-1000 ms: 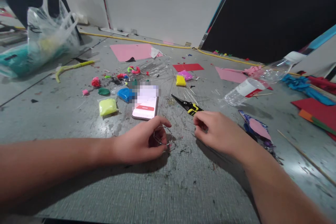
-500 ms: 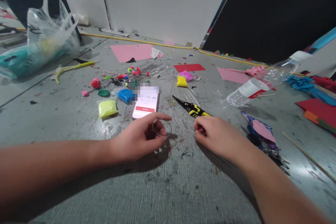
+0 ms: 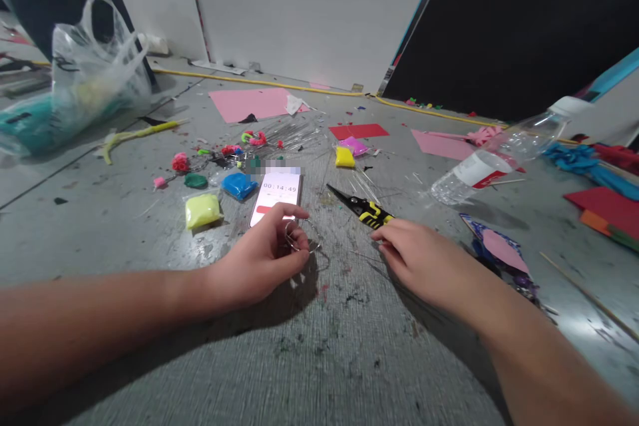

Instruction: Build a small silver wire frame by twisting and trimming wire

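My left hand (image 3: pixel 264 249) is closed in a curl around a thin wire loop (image 3: pixel 313 234), which sticks out past the fingertips. Its thumb and index finger are just in front of a phone (image 3: pixel 277 186) whose screen reads 00:14:49. My right hand (image 3: pixel 424 256) is curled low over the floor, fingertips close together; whatever they hold, if anything, is too small to make out. Just beyond it lie black and yellow pliers (image 3: pixel 362 206), jaws toward the upper left. A faint thin wire (image 3: pixel 367 256) shows beside the right fingertips.
Packets of yellow clay (image 3: pixel 202 211) and blue clay (image 3: pixel 238 185) lie left of the phone. Behind are loose wires (image 3: pixel 294 133) and pink paper (image 3: pixel 244 103). A plastic bottle (image 3: pixel 472 176) leans at right; a plastic bag (image 3: pixel 100 73) stands at far left.
My right hand has loosened from a tighter curl and its fingertips have moved slightly up toward the pliers' handles. My left hand has shifted a little left with the wire loop.
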### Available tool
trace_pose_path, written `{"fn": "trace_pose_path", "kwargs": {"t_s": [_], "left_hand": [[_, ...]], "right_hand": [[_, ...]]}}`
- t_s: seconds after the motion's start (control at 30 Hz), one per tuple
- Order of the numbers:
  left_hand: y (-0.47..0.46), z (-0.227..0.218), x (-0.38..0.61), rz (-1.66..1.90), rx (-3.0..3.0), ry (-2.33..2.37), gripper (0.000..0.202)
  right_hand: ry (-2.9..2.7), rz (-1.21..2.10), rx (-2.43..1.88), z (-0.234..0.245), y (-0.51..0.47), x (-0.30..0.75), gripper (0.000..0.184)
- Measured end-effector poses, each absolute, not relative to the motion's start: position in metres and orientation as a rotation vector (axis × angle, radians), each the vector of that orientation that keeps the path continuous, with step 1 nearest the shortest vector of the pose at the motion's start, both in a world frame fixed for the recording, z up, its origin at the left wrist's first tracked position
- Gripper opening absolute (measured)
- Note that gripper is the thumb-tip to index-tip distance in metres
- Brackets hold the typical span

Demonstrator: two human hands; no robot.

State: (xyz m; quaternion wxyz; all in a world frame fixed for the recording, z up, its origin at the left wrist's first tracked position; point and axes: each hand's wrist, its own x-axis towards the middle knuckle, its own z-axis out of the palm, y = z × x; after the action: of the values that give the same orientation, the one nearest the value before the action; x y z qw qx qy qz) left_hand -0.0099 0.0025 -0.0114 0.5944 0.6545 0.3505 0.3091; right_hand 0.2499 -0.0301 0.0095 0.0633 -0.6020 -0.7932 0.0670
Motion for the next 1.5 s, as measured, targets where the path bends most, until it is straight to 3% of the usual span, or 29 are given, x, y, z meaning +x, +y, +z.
{"fn": "trace_pose_path", "kwargs": {"t_s": [0.2,0.6,0.8,1.5], "left_hand": [[0.001,-0.011,-0.009,0.674,1.528,0.851,0.046],[0.002,-0.013,-0.011,0.604,1.694,0.864,0.056],[0.001,-0.015,-0.012,0.61,1.699,0.851,0.054],[0.002,-0.013,-0.013,0.579,1.733,0.828,0.051]], "right_hand": [[-2.3,0.32,-2.094,0.019,-0.031,0.24,0.018],[-2.222,0.36,-2.182,0.013,-0.028,0.24,0.023],[-2.162,0.343,-2.175,0.013,-0.03,0.237,0.014],[-2.099,0.354,-2.052,0.011,-0.023,0.236,0.012]]}}
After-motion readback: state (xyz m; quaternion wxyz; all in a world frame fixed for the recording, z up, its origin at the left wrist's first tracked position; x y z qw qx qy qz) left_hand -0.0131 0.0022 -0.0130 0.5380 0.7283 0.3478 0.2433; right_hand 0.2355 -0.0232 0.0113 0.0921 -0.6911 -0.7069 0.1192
